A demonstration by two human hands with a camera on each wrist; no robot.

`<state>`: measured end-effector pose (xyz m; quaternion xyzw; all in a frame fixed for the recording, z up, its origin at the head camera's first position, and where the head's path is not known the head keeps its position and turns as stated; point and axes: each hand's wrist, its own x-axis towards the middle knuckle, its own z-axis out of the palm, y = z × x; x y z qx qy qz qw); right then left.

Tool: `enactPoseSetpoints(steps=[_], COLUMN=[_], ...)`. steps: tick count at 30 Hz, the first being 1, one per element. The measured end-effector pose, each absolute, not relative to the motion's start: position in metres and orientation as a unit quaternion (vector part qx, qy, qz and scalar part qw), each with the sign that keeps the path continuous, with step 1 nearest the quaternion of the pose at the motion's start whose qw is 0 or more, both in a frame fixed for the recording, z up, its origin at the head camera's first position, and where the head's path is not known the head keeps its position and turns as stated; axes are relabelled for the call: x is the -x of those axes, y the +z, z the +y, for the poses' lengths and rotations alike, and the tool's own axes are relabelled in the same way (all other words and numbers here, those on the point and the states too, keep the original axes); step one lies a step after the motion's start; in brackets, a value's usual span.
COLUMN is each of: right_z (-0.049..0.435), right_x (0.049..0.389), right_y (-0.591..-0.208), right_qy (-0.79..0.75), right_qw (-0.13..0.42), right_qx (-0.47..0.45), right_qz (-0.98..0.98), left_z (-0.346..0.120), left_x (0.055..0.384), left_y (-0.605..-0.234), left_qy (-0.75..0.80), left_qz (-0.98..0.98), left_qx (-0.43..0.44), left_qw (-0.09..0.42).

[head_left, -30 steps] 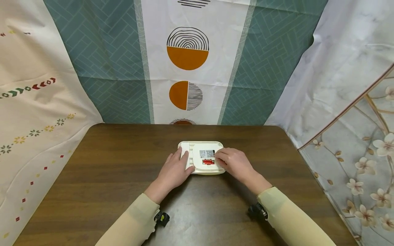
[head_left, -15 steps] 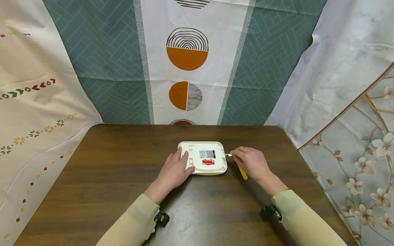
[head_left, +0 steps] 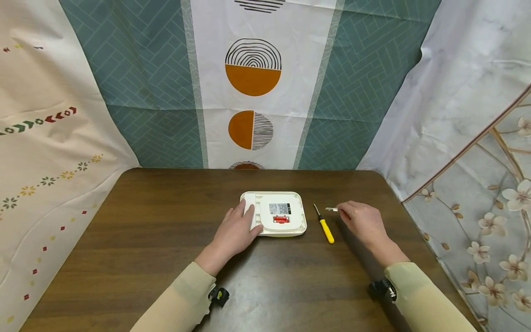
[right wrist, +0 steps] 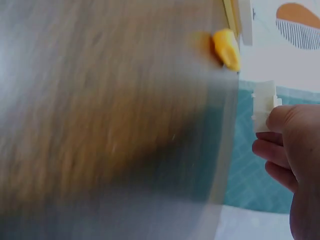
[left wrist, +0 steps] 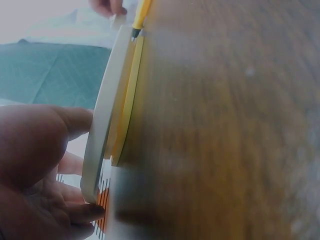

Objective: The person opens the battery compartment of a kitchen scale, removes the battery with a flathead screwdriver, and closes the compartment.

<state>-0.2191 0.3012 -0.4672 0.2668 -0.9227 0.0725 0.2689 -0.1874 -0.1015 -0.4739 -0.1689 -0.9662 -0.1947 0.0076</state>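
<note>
A flat white device (head_left: 269,230) with rounded corners lies underside up on the table, looking like a kitchen scale. Its underside carries a printed label (head_left: 279,209) and, just below that, an uncovered compartment holding a red battery (head_left: 281,220). My left hand (head_left: 237,229) rests on the device's left end, fingers extended over it and thumb spread near the front edge. To the right, my right hand (head_left: 362,223) pinches a small white battery cover (right wrist: 263,106) between thumb and fingertips, held apart from the device. Small tabs show along the cover's edges.
A screwdriver (head_left: 325,229) with a yellow handle lies on the table between the device and my right hand, its tip pointing away. The brown wooden table (head_left: 166,221) ends at a patterned curtain (head_left: 253,92) behind; more cloth hangs at both sides.
My right hand has lifted the battery cover off the device and carried it right, past the screwdriver, which has come into full view. The left hand stays in place.
</note>
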Motion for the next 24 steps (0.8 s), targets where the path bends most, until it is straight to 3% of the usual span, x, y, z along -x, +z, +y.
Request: enactPoseSetpoints(steps=[24], right_z=[0.358], right_x=[0.225], right_y=[-0.475], right_qy=[0.057], right_qw=[0.288], right_qx=[-0.189], right_qz=[-0.937], left_z=[-0.100], left_x=[0.189], left_y=[-0.475], left_qy=[-0.194], left_qz=[-0.967], left_qx=[0.163], left_qw=[-0.003])
